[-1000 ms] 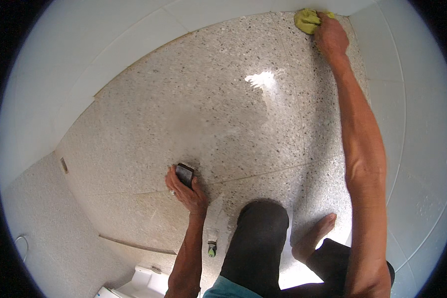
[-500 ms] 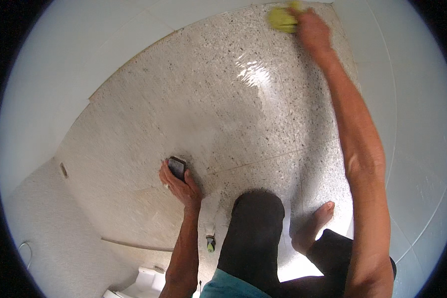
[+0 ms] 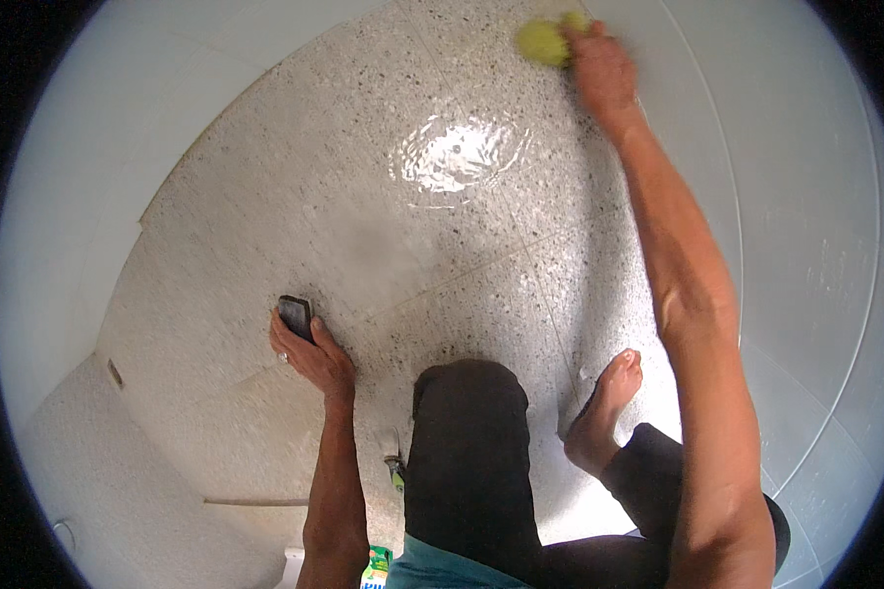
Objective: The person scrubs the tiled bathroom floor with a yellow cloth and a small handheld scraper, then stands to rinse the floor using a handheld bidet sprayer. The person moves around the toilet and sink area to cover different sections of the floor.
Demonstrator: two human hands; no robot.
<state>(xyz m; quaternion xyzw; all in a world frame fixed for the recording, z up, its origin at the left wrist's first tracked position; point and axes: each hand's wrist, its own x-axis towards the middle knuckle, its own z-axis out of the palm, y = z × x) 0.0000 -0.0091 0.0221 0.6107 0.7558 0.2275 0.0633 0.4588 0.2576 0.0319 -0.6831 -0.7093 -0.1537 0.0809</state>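
Note:
My left hand (image 3: 309,348) is closed around a dark grey rectangular block (image 3: 296,316), pressed to the speckled floor (image 3: 265,226); a ring shows on one finger. Far ahead on the right, my right arm is stretched out. My right hand (image 3: 607,74) grips a yellow cloth (image 3: 544,43), smeared by motion, low over the wet floor near the wall. Whether it is a cloth or a sponge is hard to tell. Rippling water (image 3: 459,152) shines on the floor between the two hands.
A scraper (image 3: 393,461) with a green and black handle lies beside my knee (image 3: 469,393). My bare foot (image 3: 607,398) rests to the right. Pale walls (image 3: 776,226) curve along both sides. Low at the bottom edge is a green and white package (image 3: 375,567).
The view has swung, so the floor and my left hand sit further left. The yellow cloth has moved a little nearer to me. The ripples spread wider, and the package has come into view.

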